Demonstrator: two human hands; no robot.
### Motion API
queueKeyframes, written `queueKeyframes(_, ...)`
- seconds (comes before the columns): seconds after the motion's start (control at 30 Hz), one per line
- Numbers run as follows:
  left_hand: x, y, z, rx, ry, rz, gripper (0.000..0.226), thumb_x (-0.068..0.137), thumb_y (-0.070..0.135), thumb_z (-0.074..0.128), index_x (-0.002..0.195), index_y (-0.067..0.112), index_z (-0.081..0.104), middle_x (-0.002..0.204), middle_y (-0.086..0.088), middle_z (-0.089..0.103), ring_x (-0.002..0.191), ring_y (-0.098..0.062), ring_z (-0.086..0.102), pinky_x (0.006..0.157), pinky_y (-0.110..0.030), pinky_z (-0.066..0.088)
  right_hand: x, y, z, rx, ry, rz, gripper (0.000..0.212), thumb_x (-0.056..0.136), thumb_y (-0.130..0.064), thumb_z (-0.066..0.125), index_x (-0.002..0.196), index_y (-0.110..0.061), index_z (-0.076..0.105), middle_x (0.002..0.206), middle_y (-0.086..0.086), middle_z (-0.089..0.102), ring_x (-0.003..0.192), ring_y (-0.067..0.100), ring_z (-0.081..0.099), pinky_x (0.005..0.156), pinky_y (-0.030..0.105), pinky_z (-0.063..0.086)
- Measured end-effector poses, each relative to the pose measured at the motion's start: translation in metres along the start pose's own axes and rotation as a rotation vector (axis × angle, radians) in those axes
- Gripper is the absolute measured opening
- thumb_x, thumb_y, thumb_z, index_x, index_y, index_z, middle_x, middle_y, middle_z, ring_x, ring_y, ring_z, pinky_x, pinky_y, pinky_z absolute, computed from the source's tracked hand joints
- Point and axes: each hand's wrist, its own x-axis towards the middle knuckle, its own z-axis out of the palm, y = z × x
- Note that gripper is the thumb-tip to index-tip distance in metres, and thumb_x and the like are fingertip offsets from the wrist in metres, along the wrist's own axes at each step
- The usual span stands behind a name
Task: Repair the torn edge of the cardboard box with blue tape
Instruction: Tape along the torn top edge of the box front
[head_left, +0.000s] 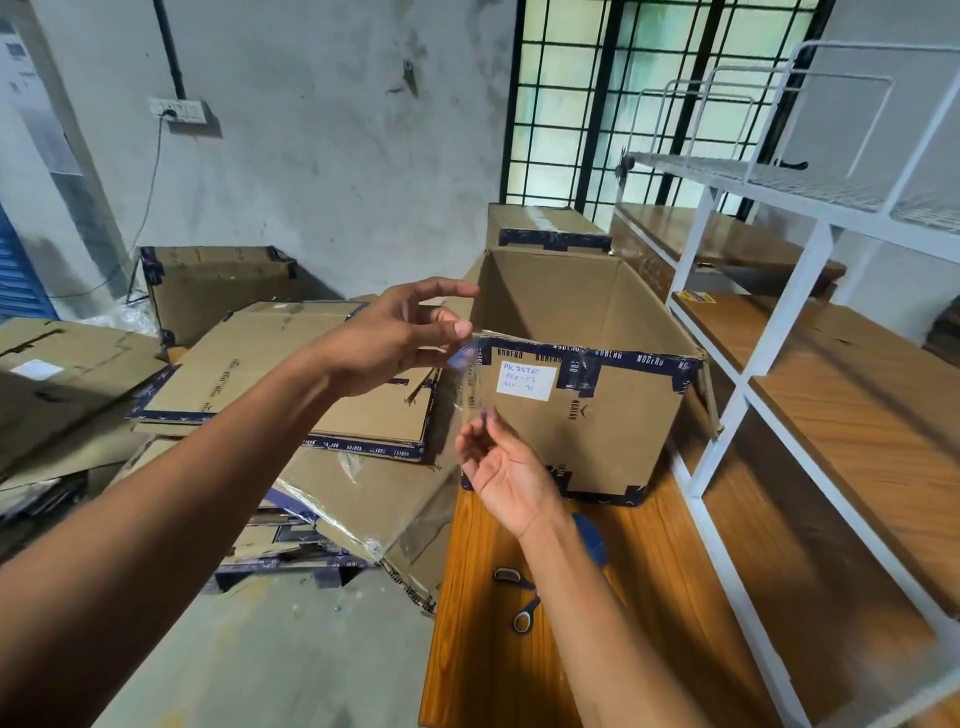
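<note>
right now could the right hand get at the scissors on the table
Probably not freely: the right hand is pinching the lower end of the tape strip. The scissors lie uncovered on the table beside that forearm.

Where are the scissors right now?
The scissors lie on the wooden table, low in the head view, just left of the right forearm and nearer than the open box.

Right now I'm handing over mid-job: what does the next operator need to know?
Left hand: pinches the top end of a tape strip at the near left top corner of the open cardboard box.
Right hand: pinches the strip's lower end; the strip hangs down along that corner edge.
Scissors and blue tape roll lie on the wooden table, near the right forearm.
Done: strip cut.
Left: press it down.
</note>
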Motion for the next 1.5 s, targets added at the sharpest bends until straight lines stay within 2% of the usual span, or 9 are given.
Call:
queueKeyframes(0.17,0.001,-0.009,-0.009,0.027,0.055,-0.028,0.049,0.1,0.006,0.068,0.147,0.017,0.057,0.094,-0.009,0.07,0.094,-0.018,0.076,0.081,-0.029,0.062,-0.003,-0.026,-0.011,-0.141,0.067,-0.087,0.01,0.098,-0.008,0.063,0.106,-0.004,0.068,0.091,0.011,0.071,0.087,0.021,0.071,0.077,0.031,0.064)
queueKeyframes(0.37,0.017,-0.031,-0.01,0.091,0.168,-0.011,0.047,0.095,0.009,0.077,0.139,0.017,0.063,0.097,-0.009,0.072,0.096,-0.022,0.077,0.096,-0.044,0.063,-0.005,-0.079,-0.018,-0.45,0.136,-0.229,0.019,0.101,-0.011,0.065,0.119,-0.005,0.065,0.108,0.011,0.072,0.093,0.021,0.071,0.08,0.03,0.061)
queueKeyframes(0.57,0.04,-0.049,0.004,0.047,0.238,0.052,0.046,0.096,0.002,0.074,0.139,0.013,0.061,0.107,-0.016,0.078,0.107,-0.031,0.078,0.096,-0.045,0.064,-0.011,-0.135,-0.001,-0.94,0.306,-0.396,0.011,0.097,-0.018,0.074,0.108,-0.014,0.076,0.101,0.008,0.078,0.093,0.016,0.071,0.08,0.033,0.059)
queueKeyframes(0.73,0.065,-0.06,0.021,0.014,0.319,0.101,0.042,0.094,0.007,0.077,0.133,0.016,0.063,0.102,-0.013,0.08,0.098,-0.028,0.079,0.089,-0.042,0.065,-0.016,-0.166,0.013,-1.199,0.409,-0.517,0.011,0.097,-0.022,0.074,0.106,-0.025,0.078,0.1,-0.003,0.081,0.098,0.009,0.075,0.078,0.03,0.06)
queueKeyframes(0.83,0.077,-0.062,0.031,0.031,0.39,0.11,0.039,0.096,0.009,0.077,0.131,0.017,0.063,0.093,-0.005,0.08,0.094,-0.027,0.081,0.079,-0.033,0.063,-0.015,-0.175,0.014,-1.231,0.453,-0.565,0.012,0.097,-0.021,0.073,0.108,-0.022,0.077,0.096,-0.003,0.079,0.08,-0.002,0.073,0.069,0.022,0.06)
queueKeyframes(0.93,0.09,-0.064,0.037,0.055,0.451,0.105,0.036,0.096,0.011,0.077,0.129,0.018,0.064,0.09,-0.003,0.08,0.09,-0.023,0.081,0.087,-0.044,0.066,-0.006,-0.181,0.011,-1.23,0.503,-0.6,0.015,0.096,-0.024,0.075,0.11,-0.019,0.079,0.096,-0.001,0.078,0.079,0.003,0.07,0.062,0.017,0.057)
queueKeyframes(1.03,0.107,-0.067,0.039,0.136,0.531,0.091,0.039,0.095,0.015,0.08,0.131,0.019,0.063,0.091,-0.003,0.081,0.086,-0.018,0.081,0.088,-0.048,0.067,0.014,-0.188,0.005,-1.234,0.564,-0.612,0.014,0.095,-0.022,0.076,0.108,-0.02,0.081,0.096,-0.003,0.079,0.082,0.008,0.071,0.066,0.023,0.061)
queueKeyframes(1.37,0.186,-0.079,0.016,0.32,0.647,-0.074,0.085,0.089,0.017,0.087,0.161,0.018,0.042,0.093,0.001,0.08,0.085,-0.013,0.08,0.088,-0.043,0.067,0.125,-0.228,-0.025,-1.287,0.608,-0.498,0.008,0.089,-0.021,0.078,0.084,-0.026,0.084,0.079,-0.009,0.08,0.064,0.005,0.07,0.064,0.027,0.061)
queueKeyframes(1.5,0.221,-0.086,-0.009,0.373,0.664,-0.159,0.1,0.085,0.013,0.09,0.166,0.023,0.032,0.1,-0.003,0.08,0.083,-0.015,0.08,0.084,-0.042,0.067,0.17,-0.243,-0.034,-1.279,0.583,-0.425,0.004,0.088,-0.02,0.08,0.09,-0.022,0.082,0.076,-0.007,0.08,0.065,0.007,0.071,0.064,0.029,0.063)
